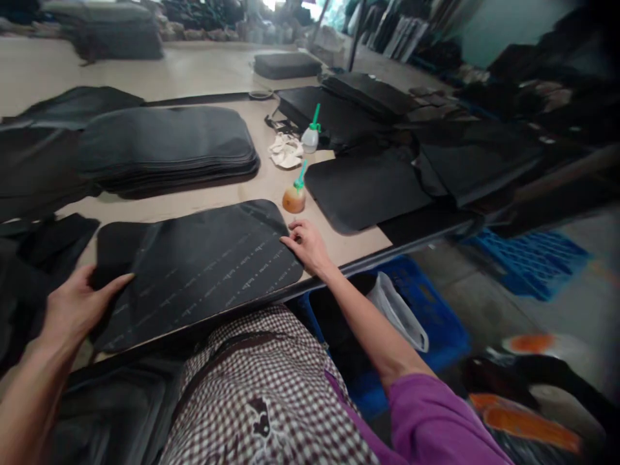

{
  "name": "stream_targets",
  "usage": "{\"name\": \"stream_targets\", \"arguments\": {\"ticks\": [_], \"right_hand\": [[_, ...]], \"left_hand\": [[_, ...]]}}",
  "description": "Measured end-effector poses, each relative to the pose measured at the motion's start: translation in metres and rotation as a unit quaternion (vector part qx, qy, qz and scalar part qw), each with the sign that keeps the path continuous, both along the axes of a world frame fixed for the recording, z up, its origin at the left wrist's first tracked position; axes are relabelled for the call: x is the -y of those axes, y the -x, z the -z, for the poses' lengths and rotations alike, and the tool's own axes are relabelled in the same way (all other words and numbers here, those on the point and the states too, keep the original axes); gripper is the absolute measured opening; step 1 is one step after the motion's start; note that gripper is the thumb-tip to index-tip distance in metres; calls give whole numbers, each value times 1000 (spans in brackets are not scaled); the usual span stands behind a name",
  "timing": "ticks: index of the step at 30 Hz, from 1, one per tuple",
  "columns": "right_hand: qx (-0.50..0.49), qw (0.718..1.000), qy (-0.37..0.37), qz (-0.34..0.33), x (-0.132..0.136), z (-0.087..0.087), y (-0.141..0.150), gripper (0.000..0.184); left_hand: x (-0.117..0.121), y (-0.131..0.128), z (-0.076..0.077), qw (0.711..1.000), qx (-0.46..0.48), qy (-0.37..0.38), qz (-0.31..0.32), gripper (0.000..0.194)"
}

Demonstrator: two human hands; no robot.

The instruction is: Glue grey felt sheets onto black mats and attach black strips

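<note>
A flat black panel (208,258) with rounded corners and rows of pale printed lettering lies along the front edge of the table. My left hand (72,307) grips its left end, thumb on top and the other fingers hidden behind the edge. At the opposite end, my right hand (307,245) has its thumb on the panel's edge, with the fingers curled in beside it. Just beyond the right hand stands a squeeze bottle (293,199) with amber content and a green nozzle. Behind that is a paler bottle (310,138) beside a crumpled white cloth (285,150).
A thick stack of black panels (169,145) sits behind the work. Another black panel (363,187) lies to the right, with dark pieces past it. Below the table's edge are a blue crate (416,290) holding a pale plastic bag and a second blue crate (533,258).
</note>
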State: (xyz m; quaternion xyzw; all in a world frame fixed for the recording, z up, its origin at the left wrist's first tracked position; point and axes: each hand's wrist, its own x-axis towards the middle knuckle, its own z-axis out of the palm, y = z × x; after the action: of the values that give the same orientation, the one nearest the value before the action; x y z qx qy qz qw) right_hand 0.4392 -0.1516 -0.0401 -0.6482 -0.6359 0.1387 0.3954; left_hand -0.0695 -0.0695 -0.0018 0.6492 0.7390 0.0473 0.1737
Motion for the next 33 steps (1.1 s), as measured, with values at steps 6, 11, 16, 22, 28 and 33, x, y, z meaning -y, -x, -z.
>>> {"name": "stream_targets", "arguments": {"ticks": [6,11,16,22,28,33], "right_hand": [[54,997,-55,10,-4,19,-8,42],[74,994,-74,15,-10,24,-11,51],[87,993,-81,24,-8,24,-11,52],[94,992,-76,26,-9,25,-11,51],[93,993,-64,24,-8,21,-10,53],[91,993,-69,24,-9,22,-11,50]], "left_hand": [[1,-12,-9,983,104,-149,14,56],[1,0,1,966,176,-185,39,51],[1,-2,7,963,179,-196,38,49],[-6,2,12,962,187,-195,49,46],[-10,3,15,963,180,-194,43,48],[-13,1,12,964,178,-189,51,45]]}}
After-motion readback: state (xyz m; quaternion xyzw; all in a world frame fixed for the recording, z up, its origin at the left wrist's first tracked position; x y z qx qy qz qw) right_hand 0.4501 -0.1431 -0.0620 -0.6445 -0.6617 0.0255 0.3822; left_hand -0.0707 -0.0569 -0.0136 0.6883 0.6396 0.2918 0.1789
